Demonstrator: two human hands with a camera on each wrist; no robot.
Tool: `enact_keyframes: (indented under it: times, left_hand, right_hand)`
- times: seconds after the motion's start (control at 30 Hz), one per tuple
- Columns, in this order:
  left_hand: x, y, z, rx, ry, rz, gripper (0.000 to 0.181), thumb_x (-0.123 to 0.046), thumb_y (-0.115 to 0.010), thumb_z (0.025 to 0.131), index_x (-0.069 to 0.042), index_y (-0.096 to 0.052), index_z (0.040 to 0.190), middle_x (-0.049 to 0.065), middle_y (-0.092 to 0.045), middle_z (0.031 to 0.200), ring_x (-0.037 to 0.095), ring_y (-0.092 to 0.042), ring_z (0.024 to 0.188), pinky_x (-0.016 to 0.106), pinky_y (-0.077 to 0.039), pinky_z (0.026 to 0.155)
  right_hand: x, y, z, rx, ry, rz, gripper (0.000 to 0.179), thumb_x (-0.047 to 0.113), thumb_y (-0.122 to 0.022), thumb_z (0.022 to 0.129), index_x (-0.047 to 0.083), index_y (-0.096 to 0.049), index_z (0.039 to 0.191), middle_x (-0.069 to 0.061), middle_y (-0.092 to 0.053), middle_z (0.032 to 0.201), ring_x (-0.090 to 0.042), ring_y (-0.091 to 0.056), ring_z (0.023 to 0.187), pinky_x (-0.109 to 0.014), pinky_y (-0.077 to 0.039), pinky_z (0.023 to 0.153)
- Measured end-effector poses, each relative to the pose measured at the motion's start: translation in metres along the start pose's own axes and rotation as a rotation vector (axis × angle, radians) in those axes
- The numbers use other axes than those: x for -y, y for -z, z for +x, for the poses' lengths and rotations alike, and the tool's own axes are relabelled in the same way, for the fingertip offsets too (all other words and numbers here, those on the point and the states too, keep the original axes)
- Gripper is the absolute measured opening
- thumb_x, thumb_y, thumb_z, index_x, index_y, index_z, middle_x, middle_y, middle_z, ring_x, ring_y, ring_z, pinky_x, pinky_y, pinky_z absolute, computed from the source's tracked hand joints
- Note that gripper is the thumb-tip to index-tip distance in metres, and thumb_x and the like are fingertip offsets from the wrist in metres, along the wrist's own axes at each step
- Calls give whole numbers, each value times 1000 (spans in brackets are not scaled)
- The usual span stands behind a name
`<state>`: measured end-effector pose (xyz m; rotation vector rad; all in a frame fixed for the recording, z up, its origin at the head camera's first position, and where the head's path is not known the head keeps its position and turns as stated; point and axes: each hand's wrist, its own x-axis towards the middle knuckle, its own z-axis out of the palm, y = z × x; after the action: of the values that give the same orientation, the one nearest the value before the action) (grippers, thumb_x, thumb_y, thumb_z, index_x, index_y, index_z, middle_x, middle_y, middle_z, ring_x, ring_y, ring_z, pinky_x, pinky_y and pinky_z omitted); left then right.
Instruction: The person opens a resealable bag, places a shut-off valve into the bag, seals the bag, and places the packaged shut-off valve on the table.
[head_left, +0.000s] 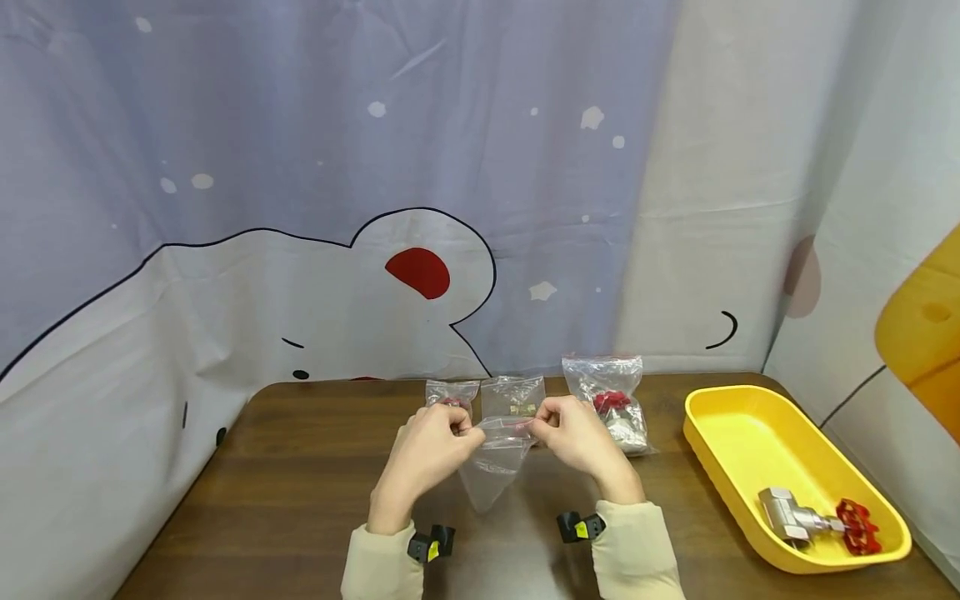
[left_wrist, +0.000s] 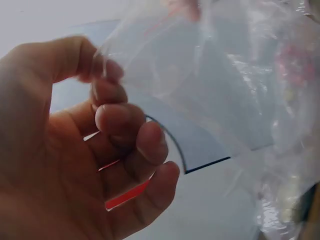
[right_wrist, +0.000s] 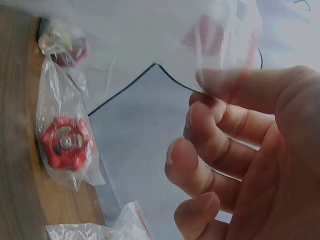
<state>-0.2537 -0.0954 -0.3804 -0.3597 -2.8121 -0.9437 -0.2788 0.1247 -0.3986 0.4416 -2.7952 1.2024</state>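
Observation:
A clear plastic zip bag [head_left: 491, 473] hangs between my two hands, and nothing shows inside it. My left hand [head_left: 427, 454] pinches its upper left edge between thumb and index finger. At the upper right edge, near a reddish strip, my right hand [head_left: 581, 437] pinches the bag in the same way. In the left wrist view the bag's film [left_wrist: 165, 70] stretches away from the thumb, with the other fingers loosely bent. In the right wrist view, thumb and index finger meet on the film, and a bagged valve with a red handwheel [right_wrist: 67, 142] appears beyond.
Behind my hands stand a bag with a red part [head_left: 450, 392], a bag with a brass-coloured piece [head_left: 513, 390] and a larger bagged red-wheeled valve [head_left: 611, 408]. At right, a yellow tray [head_left: 735, 417] holds a metal valve [head_left: 795, 517]. A printed curtain [head_left: 300, 167] hangs behind the wooden table [head_left: 300, 483].

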Motion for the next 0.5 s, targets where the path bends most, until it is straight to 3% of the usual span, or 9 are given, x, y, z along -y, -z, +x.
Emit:
enact_keyframes:
  times: [0.23,0.5]
  left_hand:
    - [-11,2,-4,59,-72,44,21,-22,-59,71,-25,-46,54,-14,-41,54,7,-42,53,30,-36,51]
    - [-13,-4,-5,81,-106,25,22,-20,-58,73,-24,-45,55,-14,-37,53,4,-39,52,28,-32,49]
  right_hand:
    - [-11,5,0,17,-43,83,8,3,-68,79,10,-65,79,3,-59,64,-14,-55,53,-31,-45,53]
    - [-13,7,-3,-26,-32,131,13,-4,-63,81,8,-65,86,1,-58,65,-16,-56,52,-31,-46,51]
